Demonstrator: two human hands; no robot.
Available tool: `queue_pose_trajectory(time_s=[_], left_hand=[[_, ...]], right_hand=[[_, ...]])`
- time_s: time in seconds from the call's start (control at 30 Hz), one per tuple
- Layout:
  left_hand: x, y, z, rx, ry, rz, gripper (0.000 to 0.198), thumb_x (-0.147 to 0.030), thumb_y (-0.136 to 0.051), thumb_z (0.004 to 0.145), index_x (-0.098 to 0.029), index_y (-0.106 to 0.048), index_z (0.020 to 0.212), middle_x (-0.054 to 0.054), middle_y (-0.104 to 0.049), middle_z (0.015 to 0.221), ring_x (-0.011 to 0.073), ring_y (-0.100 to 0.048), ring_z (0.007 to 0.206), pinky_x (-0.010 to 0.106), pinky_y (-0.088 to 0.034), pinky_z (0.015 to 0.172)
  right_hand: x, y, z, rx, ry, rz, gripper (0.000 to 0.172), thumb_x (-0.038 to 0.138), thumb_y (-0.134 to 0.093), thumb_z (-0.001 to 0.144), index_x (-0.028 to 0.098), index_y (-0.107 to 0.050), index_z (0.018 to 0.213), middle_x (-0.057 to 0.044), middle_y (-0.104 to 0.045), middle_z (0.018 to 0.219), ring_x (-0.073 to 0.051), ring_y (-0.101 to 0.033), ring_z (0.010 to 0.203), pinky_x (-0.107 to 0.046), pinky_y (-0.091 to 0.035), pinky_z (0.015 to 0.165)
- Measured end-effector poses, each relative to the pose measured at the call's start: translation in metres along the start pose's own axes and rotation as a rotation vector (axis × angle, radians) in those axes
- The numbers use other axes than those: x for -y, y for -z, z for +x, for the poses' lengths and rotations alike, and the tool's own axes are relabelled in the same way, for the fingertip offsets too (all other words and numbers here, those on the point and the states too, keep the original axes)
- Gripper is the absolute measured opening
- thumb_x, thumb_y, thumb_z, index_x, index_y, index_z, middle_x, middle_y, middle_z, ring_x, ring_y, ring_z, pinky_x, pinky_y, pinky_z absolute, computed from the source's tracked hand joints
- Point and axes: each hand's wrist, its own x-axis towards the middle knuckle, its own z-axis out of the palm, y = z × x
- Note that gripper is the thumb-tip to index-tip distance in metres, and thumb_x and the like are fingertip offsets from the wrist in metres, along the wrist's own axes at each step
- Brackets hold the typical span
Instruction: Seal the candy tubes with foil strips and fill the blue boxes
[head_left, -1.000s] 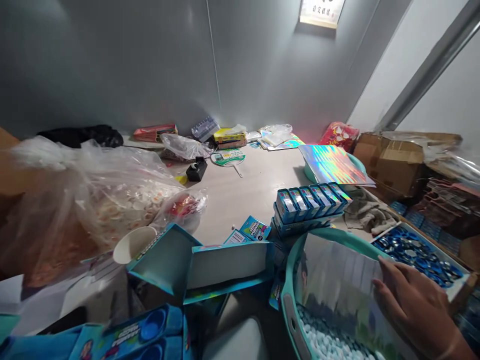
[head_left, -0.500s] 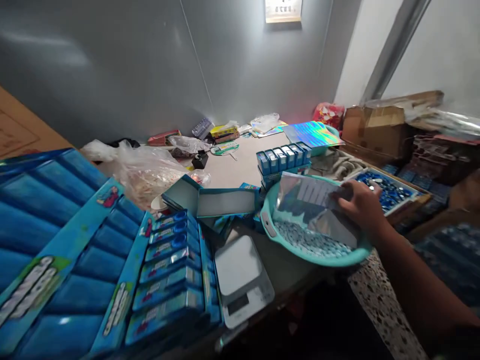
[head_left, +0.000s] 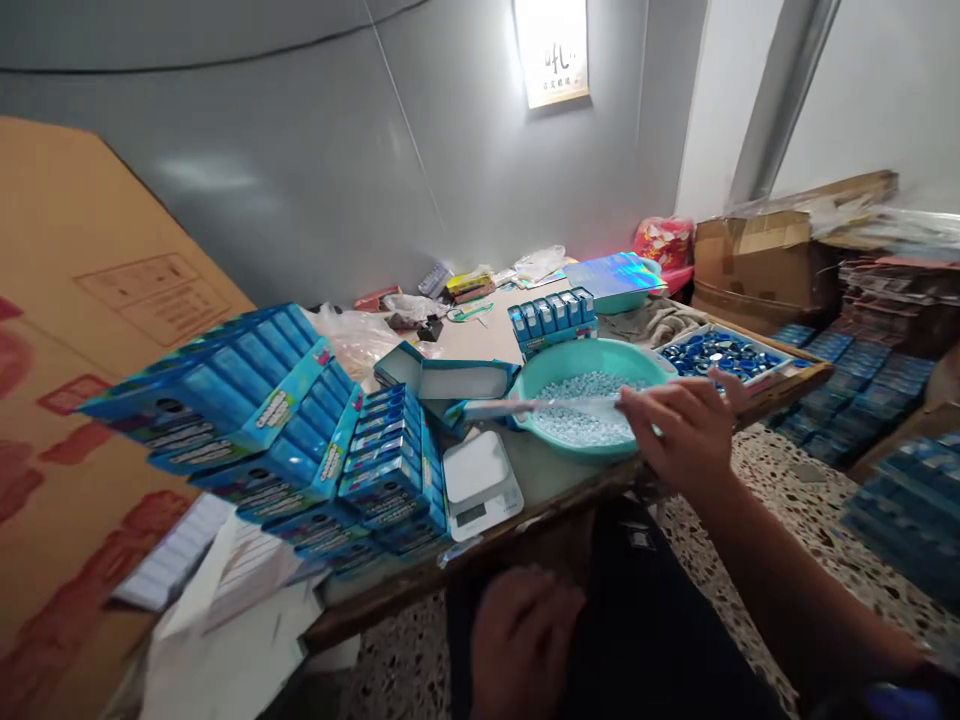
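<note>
Narrow pale strip (head_left: 540, 406): in the head view, it extends left from the right grip (head_left: 679, 435) and lies across the opening of the teal plastic basin (head_left: 577, 352). Blur prevents confirmation of its material and exact form. The right grip is closed on the strip's near end, which holds the strip level above the basin. The basin contains a bed of pale blue pellets (head_left: 581, 425). Its position at the front of the tabletop (head_left: 480, 340) appears to keep the pellets within easy reach of the right grip.

The left grip (head_left: 521, 640) is low, below the tabletop's front edge, with its fingers curled in front of dark clothing. Blur prevents confirmation that it is holding anything.

A white digital scale (head_left: 480, 485) sits just left of the basin, a position that appears chosen for short transfers between the two. Farther left are stacked blue retail boxes (head_left: 390, 470) and blue display cartons (head_left: 225, 390), with an open teal carton (head_left: 442, 378) between them and the basin. Small blue tins (head_left: 551, 320) are stacked behind the basin, and a holographic sheet (head_left: 615, 280) lies beyond them. To the right, a shallow tray of blue caps (head_left: 772, 362) occupies the tabletop's far corner.
</note>
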Motion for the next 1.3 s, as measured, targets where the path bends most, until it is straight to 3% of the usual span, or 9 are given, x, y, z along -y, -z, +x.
queue_pose_trajectory(time_s=[0.1, 0.17, 0.27, 0.37, 0.53, 0.63, 0.77, 1.0, 1.3], left_hand=[[-0.004, 0.048, 0.042, -0.227, -0.009, 0.170, 0.053, -0.015, -0.078, 0.078, -0.021, -0.058, 0.126, 0.015, -0.064, 0.125, 0.0316, -0.058, 0.126, 0.050, -0.049, 0.103], [0.001, 0.074, 0.076, -0.153, -0.095, 0.311, 0.067, -0.026, -0.083, 0.076, -0.023, -0.053, 0.135, 0.014, -0.063, 0.131, 0.0346, -0.054, 0.131, 0.060, -0.032, 0.116], [0.019, 0.092, 0.114, 0.066, -0.136, 0.353, 0.044, -0.028, -0.074, 0.087, -0.025, -0.060, 0.128, 0.005, -0.073, 0.108, 0.0246, -0.069, 0.103, 0.060, -0.021, 0.120], [0.038, 0.091, 0.129, 0.162, -0.128, 0.231, 0.020, -0.022, -0.060, 0.096, -0.024, -0.068, 0.115, 0.001, -0.074, 0.091, 0.0165, -0.069, 0.083, 0.049, -0.038, 0.112], [0.051, 0.076, 0.126, 0.268, -0.123, -0.065, 0.028, -0.030, -0.064, 0.094, -0.022, -0.067, 0.121, 0.004, -0.074, 0.094, 0.0175, -0.069, 0.087, 0.032, -0.057, 0.079], [0.051, 0.074, 0.123, 0.210, -0.098, -0.171, 0.035, -0.030, -0.071, 0.089, -0.024, -0.067, 0.123, 0.004, -0.073, 0.097, 0.0155, -0.069, 0.083, 0.028, -0.059, 0.075], [0.055, 0.081, 0.123, 0.146, -0.098, -0.056, 0.031, -0.025, -0.071, 0.088, -0.025, -0.069, 0.119, 0.005, -0.071, 0.105, 0.0178, -0.070, 0.091, 0.031, -0.060, 0.082], [0.043, 0.081, 0.132, 0.230, -0.094, -0.049, 0.023, -0.020, -0.067, 0.091, -0.021, -0.070, 0.114, 0.004, -0.069, 0.096, 0.0142, -0.067, 0.087, 0.026, -0.057, 0.079], [0.035, 0.070, 0.129, 0.042, 0.087, -0.058, 0.012, -0.016, -0.072, 0.087, -0.022, -0.075, 0.096, -0.002, -0.064, 0.075, 0.0092, -0.061, 0.067, 0.021, -0.050, 0.062]], right_hand=[[0.048, 0.029, 0.011, 0.066, 0.141, 0.196, 0.039, 0.012, -0.067, 0.088, 0.037, -0.068, 0.118, 0.004, -0.071, 0.087, -0.019, -0.062, 0.089, -0.047, -0.024, 0.109], [0.066, 0.037, 0.023, 0.130, 0.170, 0.306, 0.040, 0.011, -0.065, 0.089, 0.036, -0.067, 0.119, 0.004, -0.071, 0.088, -0.019, -0.062, 0.089, -0.046, -0.025, 0.108], [0.077, 0.039, 0.038, 0.179, 0.129, 0.380, 0.035, 0.012, -0.061, 0.092, 0.035, -0.068, 0.118, 0.003, -0.070, 0.089, -0.019, -0.061, 0.088, -0.046, -0.027, 0.107], [0.083, 0.036, 0.045, 0.233, 0.068, 0.325, 0.025, 0.016, -0.059, 0.095, 0.032, -0.069, 0.111, 0.002, -0.069, 0.093, -0.019, -0.061, 0.092, -0.050, -0.024, 0.110], [0.105, 0.031, 0.049, 0.344, 0.094, 0.213, 0.024, 0.025, -0.058, 0.097, 0.029, -0.064, 0.121, -0.004, -0.068, 0.119, -0.026, -0.058, 0.116, -0.055, -0.011, 0.118], [0.111, 0.029, 0.050, 0.461, 0.142, 0.362, 0.029, 0.013, -0.048, 0.099, 0.025, -0.063, 0.120, -0.003, -0.070, 0.107, -0.021, -0.062, 0.105, -0.049, -0.021, 0.115], [0.101, 0.030, 0.049, 0.447, 0.043, 0.463, 0.027, 0.009, -0.044, 0.097, 0.022, -0.067, 0.104, -0.002, -0.069, 0.095, -0.018, -0.062, 0.090, -0.042, -0.031, 0.103], [0.090, 0.026, 0.048, 0.458, 0.067, 0.574, 0.025, 0.008, -0.044, 0.096, 0.021, -0.065, 0.101, -0.003, -0.066, 0.093, -0.018, -0.060, 0.088, -0.038, -0.034, 0.092], [0.085, 0.011, 0.062, 0.433, 0.081, 0.665, 0.025, 0.009, -0.045, 0.098, 0.021, -0.067, 0.098, -0.003, -0.068, 0.091, -0.017, -0.060, 0.085, -0.036, -0.035, 0.086]])
